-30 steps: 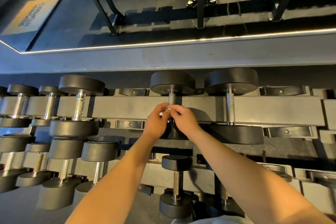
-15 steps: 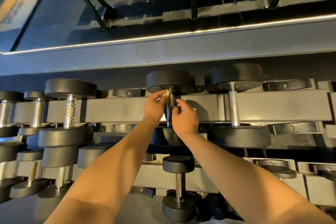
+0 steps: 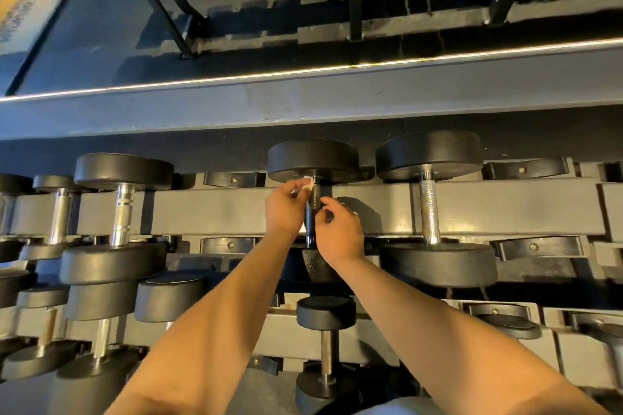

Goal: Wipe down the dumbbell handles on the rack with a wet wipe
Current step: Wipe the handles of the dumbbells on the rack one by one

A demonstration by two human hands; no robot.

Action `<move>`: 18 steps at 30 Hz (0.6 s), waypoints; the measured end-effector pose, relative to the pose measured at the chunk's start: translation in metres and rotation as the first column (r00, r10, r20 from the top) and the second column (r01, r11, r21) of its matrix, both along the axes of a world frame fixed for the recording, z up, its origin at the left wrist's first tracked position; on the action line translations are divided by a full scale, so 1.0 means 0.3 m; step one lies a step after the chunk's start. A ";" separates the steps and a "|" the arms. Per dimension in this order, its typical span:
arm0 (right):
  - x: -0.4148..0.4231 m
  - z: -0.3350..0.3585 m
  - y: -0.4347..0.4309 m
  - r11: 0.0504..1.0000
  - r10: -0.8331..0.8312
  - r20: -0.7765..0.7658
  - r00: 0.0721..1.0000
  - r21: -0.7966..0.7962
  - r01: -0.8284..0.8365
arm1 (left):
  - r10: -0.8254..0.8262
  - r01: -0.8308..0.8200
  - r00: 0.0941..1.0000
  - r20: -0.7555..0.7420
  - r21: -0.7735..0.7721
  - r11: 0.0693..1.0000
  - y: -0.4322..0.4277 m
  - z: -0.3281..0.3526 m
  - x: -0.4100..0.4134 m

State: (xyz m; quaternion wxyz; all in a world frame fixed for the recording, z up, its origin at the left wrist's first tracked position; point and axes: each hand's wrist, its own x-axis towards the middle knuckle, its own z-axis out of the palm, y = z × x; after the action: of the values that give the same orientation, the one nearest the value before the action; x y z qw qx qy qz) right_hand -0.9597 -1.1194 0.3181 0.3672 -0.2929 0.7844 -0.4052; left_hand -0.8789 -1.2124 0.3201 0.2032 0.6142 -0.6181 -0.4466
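At centre frame the right hand (image 3: 340,232) curls thumb and fingers round the lower part of the dark handle (image 3: 313,212) of a dumbbell (image 3: 313,160) on the rack (image 3: 215,209) — just above, the left hand (image 3: 285,209) pinches a white wipe (image 3: 306,184) against the handle's top, under the dumbbell's far end.

Grey two-tier rack (image 3: 209,210); dumbbells (image 3: 429,209) lie across its upper beam, side by side; smaller dumbbells (image 3: 327,313) sit on the lower tier.
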 end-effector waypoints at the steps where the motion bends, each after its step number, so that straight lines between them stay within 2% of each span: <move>1: -0.002 0.001 0.001 1.000 -0.005 0.009 1.000 -0.001 0.005 | -0.007 0.007 1.000 -0.006 -0.001 1.000 -0.006 0.004 -0.011; 9: 0.013 0.000 -0.006 1.000 -0.026 0.038 0.999 -0.001 0.026 | -0.034 0.033 0.999 0.011 0.061 0.998 0.028 0.008 0.029; 13: 0.010 0.002 -0.005 1.000 -0.009 0.050 0.999 0.024 0.008 | -0.027 0.027 1.000 -0.003 -0.029 0.999 0.017 0.012 0.011; 16: 0.006 0.000 -0.008 1.000 -0.013 0.051 0.999 0.014 0.013 | -0.027 0.026 0.999 -0.033 -0.022 0.999 0.001 0.013 -0.003; 18: 0.006 0.002 -0.010 1.000 -0.013 0.043 0.999 0.011 0.012 | -0.059 0.059 0.998 0.012 -0.001 0.998 0.001 0.003 0.010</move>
State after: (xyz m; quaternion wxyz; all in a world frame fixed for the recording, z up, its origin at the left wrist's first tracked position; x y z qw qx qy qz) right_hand -0.9578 -1.1223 0.3186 0.3829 -0.2772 0.7803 -0.4095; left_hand -0.8758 -1.2123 0.3211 0.1867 0.5981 -0.6375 -0.4483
